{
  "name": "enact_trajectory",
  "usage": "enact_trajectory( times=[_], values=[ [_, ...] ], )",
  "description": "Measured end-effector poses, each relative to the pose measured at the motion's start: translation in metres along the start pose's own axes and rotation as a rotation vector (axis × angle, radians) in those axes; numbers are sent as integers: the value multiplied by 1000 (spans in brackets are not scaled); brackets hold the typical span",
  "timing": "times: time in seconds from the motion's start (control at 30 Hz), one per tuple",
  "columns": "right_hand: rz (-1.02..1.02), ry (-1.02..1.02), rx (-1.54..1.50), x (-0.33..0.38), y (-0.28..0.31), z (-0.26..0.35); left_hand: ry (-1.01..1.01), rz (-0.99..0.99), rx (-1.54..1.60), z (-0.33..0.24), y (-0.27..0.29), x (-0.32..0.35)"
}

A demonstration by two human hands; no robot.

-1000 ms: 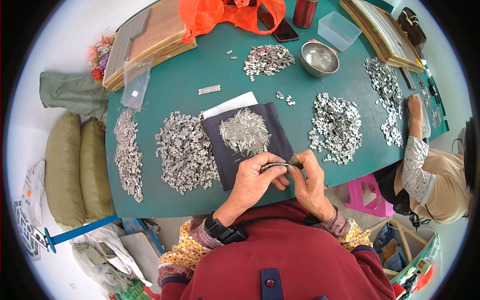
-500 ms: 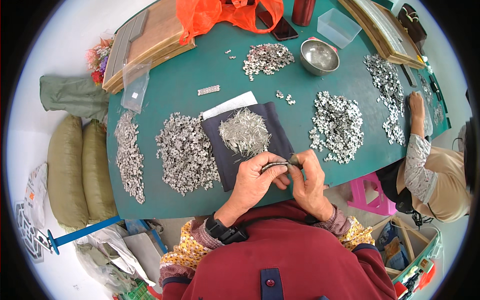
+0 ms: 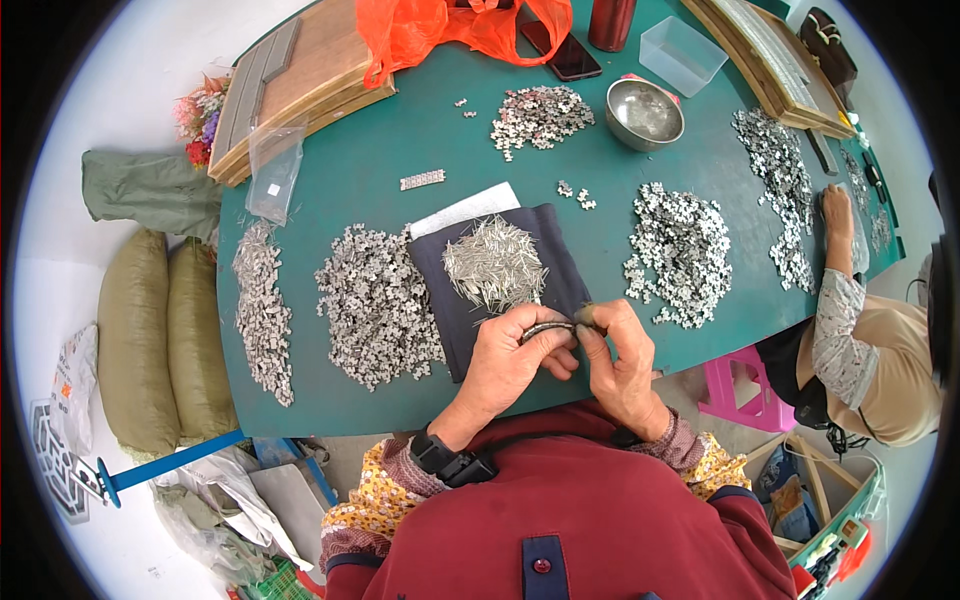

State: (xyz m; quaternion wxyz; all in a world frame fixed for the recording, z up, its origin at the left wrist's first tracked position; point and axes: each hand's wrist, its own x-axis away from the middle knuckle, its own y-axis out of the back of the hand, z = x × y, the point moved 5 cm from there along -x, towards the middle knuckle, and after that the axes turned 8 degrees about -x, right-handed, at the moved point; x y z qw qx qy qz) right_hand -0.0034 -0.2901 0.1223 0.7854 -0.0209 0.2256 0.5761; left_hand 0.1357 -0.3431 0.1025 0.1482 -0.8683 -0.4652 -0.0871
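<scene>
Strip point(image 3: 545, 330), a short curved band of linked metal pieces, sits pinched between both hands at the near edge of the dark cloth point(image 3: 470, 315), just at 6 o'clock from the pin heap point(image 3: 495, 262). Left hand point(image 3: 510, 362) is closed on its left end with thumb and forefinger, and right hand point(image 3: 618, 365) is closed on its right end, fingertips nearly meeting over the middle; whether a single pin is also held there is too small to tell. To do this step well, I judge the grip should stay low over the cloth, so that any dropped piece lands on dark fabric and not among the loose metal piles, and the two thumbs should keep the band flat rather than twisted. Room is tight sideways: at 9 o'clock of the hands lies a broad pile of clips point(image 3: 378, 300), touching the cloth edge, and at 2 o'clock another pile point(image 3: 682, 250) lies near the right knuckles. The table point(image 3: 340, 190) edge runs just under the wrists at 6 o'clock, so elbows hang off it freely. Farther off at 12 o'clock stand a steel bowl point(image 3: 645, 113) and a smaller pile point(image 3: 540, 112), well apart. At 3 o'clock a co-worker's hand point(image 3: 836, 212) rests on the far right side, well clear of the person's own reach.
</scene>
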Motion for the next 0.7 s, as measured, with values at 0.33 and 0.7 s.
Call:
enact_trajectory(
  times=[0.33, 0.7],
  values=[
    [57, 10, 83, 3, 0, -3, 32, 13, 33, 3, 0, 1],
    [123, 9, -50, 6, -5, -3, -5, -10, 132, 10, 10, 0]
  ],
)
